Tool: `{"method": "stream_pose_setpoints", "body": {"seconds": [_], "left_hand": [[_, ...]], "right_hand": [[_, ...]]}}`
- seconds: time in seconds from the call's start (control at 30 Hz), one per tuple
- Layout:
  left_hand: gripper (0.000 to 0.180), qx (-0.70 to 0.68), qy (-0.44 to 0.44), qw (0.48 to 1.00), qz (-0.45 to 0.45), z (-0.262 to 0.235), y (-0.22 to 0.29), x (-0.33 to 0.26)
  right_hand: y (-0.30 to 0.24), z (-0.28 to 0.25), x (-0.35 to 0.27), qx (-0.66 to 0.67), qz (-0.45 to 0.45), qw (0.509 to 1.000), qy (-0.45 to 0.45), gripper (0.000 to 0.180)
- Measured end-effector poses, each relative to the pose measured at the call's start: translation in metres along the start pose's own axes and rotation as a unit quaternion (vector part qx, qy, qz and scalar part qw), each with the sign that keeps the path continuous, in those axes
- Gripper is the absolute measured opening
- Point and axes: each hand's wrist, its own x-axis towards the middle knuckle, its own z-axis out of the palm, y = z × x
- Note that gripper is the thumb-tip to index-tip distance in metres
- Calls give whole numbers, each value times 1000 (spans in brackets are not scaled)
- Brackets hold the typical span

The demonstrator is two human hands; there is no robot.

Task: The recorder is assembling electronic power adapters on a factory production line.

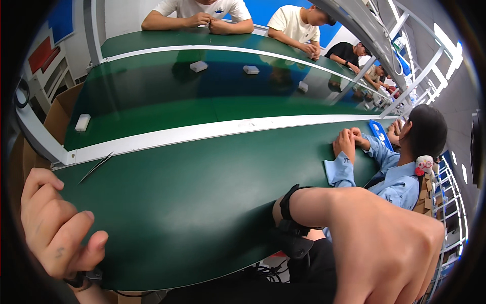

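Observation:
My left hand [58, 225] is raised over the left end of the green work table [202, 202], its fingers loosely curled and apart with nothing in them. Close beyond it lies a pair of thin metal tweezers [96, 167] on the table top. Large and near at the lower right, my right hand [385, 243] shows only its back and knuckles. Its fingertips are hidden beyond the lower edge, so what they may hold does not show. Each wrist wears a black strap; a small black device [296, 243] hangs beneath the right one.
A white rail [202, 133] separates this table from a dark green belt carrying several white boxy pieces, including one piece [82, 122] at left. A person in a light blue shirt [395, 177] sits to the right, near a blue tray [380, 134]. Other people sit across.

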Motion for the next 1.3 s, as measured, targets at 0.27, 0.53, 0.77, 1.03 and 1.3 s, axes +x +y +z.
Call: {"method": "stream_pose_setpoints", "body": {"seconds": [0.27,0.53,0.77,1.03,1.3], "left_hand": [[27,-5,30,999,-28,4,4,6],[22,2,57,998,-35,19,-6,14],[19,-30,46,998,-40,24,-9,17],[14,-210,-67,962,-161,86,-30,52],[42,-160,-358,875,-285,232,-182,130]], "right_hand": [[23,-15,51,-125,76,982,-117,27],[22,-99,32,-547,91,827,92,26],[137,-231,-98,-529,360,716,281,31],[159,-239,-126,-418,418,734,335,30],[183,-193,-125,-733,333,590,-55,26]]}}
